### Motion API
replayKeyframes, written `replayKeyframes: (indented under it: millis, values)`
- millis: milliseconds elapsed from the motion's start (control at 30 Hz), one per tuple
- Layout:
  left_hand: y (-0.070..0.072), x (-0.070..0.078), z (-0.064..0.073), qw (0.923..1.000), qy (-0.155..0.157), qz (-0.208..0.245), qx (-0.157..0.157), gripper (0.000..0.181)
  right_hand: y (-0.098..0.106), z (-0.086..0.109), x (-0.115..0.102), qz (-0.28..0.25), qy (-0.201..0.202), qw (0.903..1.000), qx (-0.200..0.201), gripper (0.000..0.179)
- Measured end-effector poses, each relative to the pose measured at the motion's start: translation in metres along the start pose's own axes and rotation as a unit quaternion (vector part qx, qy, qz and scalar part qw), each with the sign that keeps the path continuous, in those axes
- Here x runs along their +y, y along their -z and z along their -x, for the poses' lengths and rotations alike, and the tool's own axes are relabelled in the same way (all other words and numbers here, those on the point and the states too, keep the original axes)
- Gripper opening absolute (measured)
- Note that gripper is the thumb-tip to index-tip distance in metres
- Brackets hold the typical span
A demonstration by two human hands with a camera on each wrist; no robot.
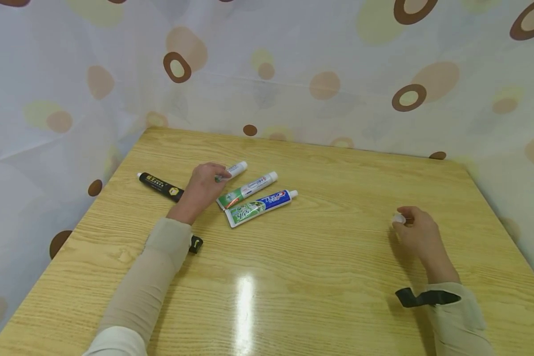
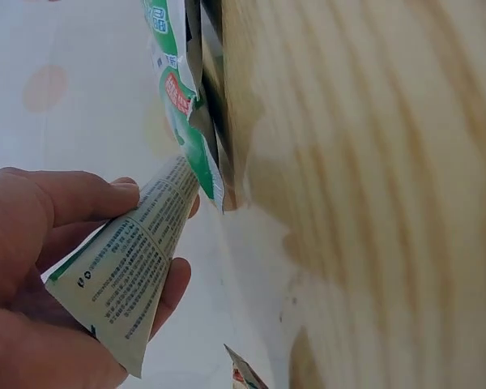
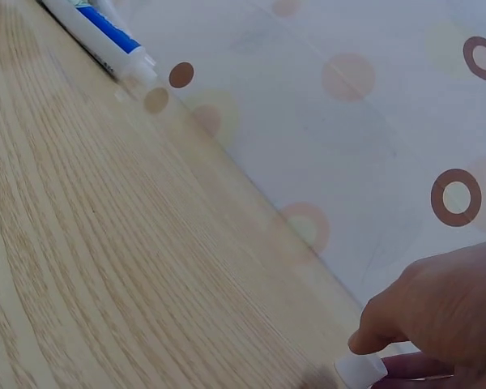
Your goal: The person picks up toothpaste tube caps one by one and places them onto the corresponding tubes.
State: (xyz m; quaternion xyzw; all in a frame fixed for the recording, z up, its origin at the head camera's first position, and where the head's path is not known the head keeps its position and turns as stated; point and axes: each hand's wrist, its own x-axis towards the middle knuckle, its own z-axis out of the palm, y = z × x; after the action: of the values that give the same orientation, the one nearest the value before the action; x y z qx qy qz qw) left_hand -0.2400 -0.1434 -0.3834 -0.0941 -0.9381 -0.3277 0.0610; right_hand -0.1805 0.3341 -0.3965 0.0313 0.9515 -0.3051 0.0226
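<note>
On the left of the table, my left hand (image 1: pixel 203 185) grips a white toothpaste tube (image 1: pixel 237 170) near its flat end. The left wrist view shows thumb and fingers around the printed tube (image 2: pixel 134 271). Beside it lie a white-and-green toothpaste tube (image 1: pixel 251 189) and a blue-and-green toothpaste tube (image 1: pixel 262 206). A black toothpaste tube (image 1: pixel 157 186) is partly covered by my left arm. Over at the right, my right hand (image 1: pixel 420 235) pinches a small white cylindrical piece (image 3: pixel 360 371), which looks like a cap, between thumb and fingers.
The wood-grain table (image 1: pixel 333 267) has its back edge against a hanging white sheet (image 1: pixel 293 59) with brown dots. A black strap (image 1: pixel 427 297) hangs off my right wrist; another dark strap end (image 1: pixel 196 244) shows beside my left forearm.
</note>
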Motion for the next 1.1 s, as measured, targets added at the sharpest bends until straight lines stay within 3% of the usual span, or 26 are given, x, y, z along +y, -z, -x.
replayKeyframes:
  millis: [367, 767, 967, 1100]
  values:
    - [-0.001, -0.003, -0.002, 0.9934, 0.035, -0.04, -0.101, 0.024, -0.002, 0.0, -0.004, -0.013, -0.029, 0.9995, 0.0, 0.048]
    - [0.003, 0.001, -0.005, 0.9873, 0.021, -0.073, -0.139, 0.027, -0.004, 0.0, -0.004, -0.008, -0.016, 0.9998, 0.002, 0.045]
    - [0.009, -0.003, -0.001, 0.9891, 0.007, -0.071, -0.129, 0.031, -0.005, 0.0, -0.003, -0.006, -0.007, 0.9999, 0.012, 0.043]
    - [0.016, -0.008, 0.002, 0.9912, 0.016, -0.057, -0.118, 0.034, -0.005, 0.0, -0.001, -0.006, -0.005, 0.9998, 0.019, 0.041]
